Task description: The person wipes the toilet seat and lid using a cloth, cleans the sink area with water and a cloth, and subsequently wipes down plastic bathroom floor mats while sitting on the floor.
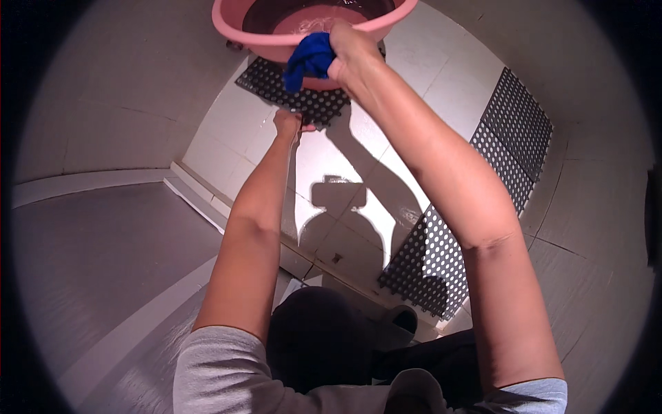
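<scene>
Pink basin (276, 43) tilted over white tiled floor (358, 172)
Right hand (352, 52) gripped blue cloth (309, 58) at the rim; left hand (288, 123) held beneath, its fingers hidden.

Premises: a domestic wash area, most likely a bathroom or laundry corner of a home. The floor (358, 179) is laid in white glazed tiles, wet in patches, stepped down behind a low tiled kerb (207, 200) from the grey flooring outside. Black perforated drainage mats (510, 138) lie on the tiles. A pink plastic wash basin (276, 38) holding water stands on one mat.
</scene>
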Available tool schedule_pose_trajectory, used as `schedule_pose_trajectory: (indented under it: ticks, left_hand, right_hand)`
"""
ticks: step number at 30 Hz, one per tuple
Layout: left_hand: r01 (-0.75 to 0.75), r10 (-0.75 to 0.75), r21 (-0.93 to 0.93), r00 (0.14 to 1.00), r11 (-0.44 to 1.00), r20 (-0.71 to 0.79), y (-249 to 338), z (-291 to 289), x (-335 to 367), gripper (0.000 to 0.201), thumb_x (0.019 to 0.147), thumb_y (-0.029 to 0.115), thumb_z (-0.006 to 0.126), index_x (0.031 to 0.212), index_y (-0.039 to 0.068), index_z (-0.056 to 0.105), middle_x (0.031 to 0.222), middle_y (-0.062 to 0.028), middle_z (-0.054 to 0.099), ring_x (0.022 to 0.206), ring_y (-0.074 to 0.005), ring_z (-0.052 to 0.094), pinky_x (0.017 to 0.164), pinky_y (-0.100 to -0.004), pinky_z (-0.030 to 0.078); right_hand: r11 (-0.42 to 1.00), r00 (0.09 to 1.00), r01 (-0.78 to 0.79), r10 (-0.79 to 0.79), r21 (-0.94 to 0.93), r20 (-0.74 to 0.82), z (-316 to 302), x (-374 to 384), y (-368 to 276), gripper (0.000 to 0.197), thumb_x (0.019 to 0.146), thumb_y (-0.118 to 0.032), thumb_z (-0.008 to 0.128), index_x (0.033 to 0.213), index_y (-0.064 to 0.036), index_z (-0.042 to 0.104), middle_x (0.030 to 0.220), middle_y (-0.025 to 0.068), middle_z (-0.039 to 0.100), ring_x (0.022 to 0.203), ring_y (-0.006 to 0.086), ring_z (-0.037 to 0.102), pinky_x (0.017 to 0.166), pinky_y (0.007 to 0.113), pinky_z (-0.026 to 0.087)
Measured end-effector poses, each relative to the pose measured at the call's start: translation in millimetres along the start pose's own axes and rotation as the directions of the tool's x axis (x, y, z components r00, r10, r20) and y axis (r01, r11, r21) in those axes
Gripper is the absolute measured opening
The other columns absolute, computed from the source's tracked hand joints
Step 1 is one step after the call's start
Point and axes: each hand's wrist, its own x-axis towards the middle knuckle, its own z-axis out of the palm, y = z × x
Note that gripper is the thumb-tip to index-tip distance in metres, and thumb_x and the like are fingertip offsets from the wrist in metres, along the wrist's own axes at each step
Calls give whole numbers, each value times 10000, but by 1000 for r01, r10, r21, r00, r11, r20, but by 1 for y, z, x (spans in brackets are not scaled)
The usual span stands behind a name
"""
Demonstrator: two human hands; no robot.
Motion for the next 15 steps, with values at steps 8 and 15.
schedule_pose_trajectory:
  ticks: [8, 15]
  left_hand:
    - [-174, 316, 518, 928, 838, -199, -14, -5, 24, 253, 652, 99, 562, 850, -56, 587, 912, -262, 583, 856, -386, 585, 739, -411, 472]
    - [-402, 445, 738, 882, 542, 153, 41, 11, 17, 108, 697, 102, 565, 740, 5, 544, 720, -139, 538, 610, -199, 548, 563, -344, 438]
  right_hand:
    - [976, 961, -169, 133, 136, 241, 7, -37, -23, 233, 873, -112, 401, 738, 56, 488, 712, 144, 549, 569, 237, 547, 488, 363, 495]
    - [985, 839, 165, -110, -58, 533, -40, 10, 1, 271, 841, -214, 534, 839, 56, 505, 755, 133, 542, 602, 209, 550, 537, 352, 498]
